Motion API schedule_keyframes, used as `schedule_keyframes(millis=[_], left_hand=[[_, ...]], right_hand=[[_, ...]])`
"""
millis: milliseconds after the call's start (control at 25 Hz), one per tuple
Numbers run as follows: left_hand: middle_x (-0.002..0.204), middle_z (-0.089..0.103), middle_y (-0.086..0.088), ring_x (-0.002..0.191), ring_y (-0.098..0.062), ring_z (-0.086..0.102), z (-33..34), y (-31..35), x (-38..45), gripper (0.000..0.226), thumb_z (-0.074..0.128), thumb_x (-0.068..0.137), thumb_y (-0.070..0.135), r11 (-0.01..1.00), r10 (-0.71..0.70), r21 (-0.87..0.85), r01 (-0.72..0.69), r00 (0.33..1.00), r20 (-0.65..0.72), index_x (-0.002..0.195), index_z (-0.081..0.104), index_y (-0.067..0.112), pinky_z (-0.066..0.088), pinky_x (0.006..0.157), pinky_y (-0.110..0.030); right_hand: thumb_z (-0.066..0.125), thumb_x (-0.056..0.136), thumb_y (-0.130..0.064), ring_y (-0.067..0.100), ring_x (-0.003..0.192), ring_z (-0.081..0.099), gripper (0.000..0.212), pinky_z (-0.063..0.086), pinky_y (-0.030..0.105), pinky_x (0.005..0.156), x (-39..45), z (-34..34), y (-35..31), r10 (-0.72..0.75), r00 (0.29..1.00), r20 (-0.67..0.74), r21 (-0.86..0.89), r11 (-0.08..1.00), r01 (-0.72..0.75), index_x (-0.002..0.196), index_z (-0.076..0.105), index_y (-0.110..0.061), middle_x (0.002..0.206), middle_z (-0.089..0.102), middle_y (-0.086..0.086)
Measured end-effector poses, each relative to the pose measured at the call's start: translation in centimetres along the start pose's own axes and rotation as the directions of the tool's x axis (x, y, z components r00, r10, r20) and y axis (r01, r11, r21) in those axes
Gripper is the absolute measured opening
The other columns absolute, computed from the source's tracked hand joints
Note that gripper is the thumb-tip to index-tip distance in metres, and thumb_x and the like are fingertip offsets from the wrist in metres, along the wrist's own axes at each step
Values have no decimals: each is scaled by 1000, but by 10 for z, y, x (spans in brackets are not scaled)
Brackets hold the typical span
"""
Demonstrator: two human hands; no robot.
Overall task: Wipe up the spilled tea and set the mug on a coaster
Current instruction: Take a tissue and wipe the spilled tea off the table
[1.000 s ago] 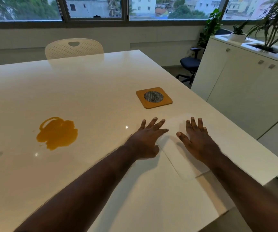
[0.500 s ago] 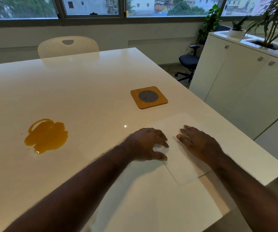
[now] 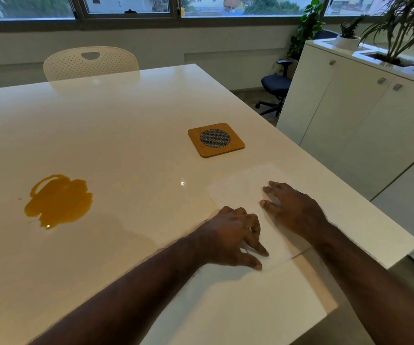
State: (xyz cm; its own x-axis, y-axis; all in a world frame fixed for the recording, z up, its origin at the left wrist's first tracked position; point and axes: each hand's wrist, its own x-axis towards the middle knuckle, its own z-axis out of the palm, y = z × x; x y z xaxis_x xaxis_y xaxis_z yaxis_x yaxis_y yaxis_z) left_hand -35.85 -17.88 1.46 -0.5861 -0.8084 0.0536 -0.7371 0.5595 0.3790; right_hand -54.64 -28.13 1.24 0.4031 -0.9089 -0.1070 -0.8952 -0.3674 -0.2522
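Fingers of both hands rest on a white paper sheet (image 3: 240, 190) at the table's (image 3: 126, 115) near right: left hand (image 3: 230, 235) curled, fingertips pressing, perhaps pinching its edge; right hand (image 3: 293, 210) spread flat. Amber tea spill (image 3: 59, 200) lies far left; wooden coaster (image 3: 215, 139) sits beyond, cabinets (image 3: 350, 115) right.

Spill (image 3: 57, 200) left; coaster (image 3: 216, 139) behind napkin (image 3: 240, 189).

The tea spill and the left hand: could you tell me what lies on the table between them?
Nothing does. In the head view, only bare glossy table separates the tea spill from the left hand, which rests on the white paper sheet.
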Motion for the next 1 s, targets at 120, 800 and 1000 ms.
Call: schedule_keyframes(millis=[120,800,1000], left_hand=[[104,56,19,96,1,39,2,0,2,24,66,82,52,999,-24,-45,23,999,-28,103,73,42,37,92,-39],[97,70,14,85,7,53,-10,3,5,17,69,83,31,955,-125,-278,106,991,-49,96,77,24,46,92,-37],[107,66,18,101,-2,52,-11,10,6,45,63,76,67,989,-107,-99,110,994,32,105,72,34,39,96,-37]], right_hand=[[39,93,-55,18,135,41,55,38,44,105,0,1,-1,3,1000,-5,-1,1000,-3,142,38,-31,155,30,-10],[41,92,-54,17,134,42,55,39,43,105,0,0,1,-3,1000,-5,22,1000,3,142,39,-31,155,29,-11],[41,92,-54,17,135,42,55,38,43,105,0,1,3,-15,1000,-2,37,999,15,141,39,-31,155,29,-11]])
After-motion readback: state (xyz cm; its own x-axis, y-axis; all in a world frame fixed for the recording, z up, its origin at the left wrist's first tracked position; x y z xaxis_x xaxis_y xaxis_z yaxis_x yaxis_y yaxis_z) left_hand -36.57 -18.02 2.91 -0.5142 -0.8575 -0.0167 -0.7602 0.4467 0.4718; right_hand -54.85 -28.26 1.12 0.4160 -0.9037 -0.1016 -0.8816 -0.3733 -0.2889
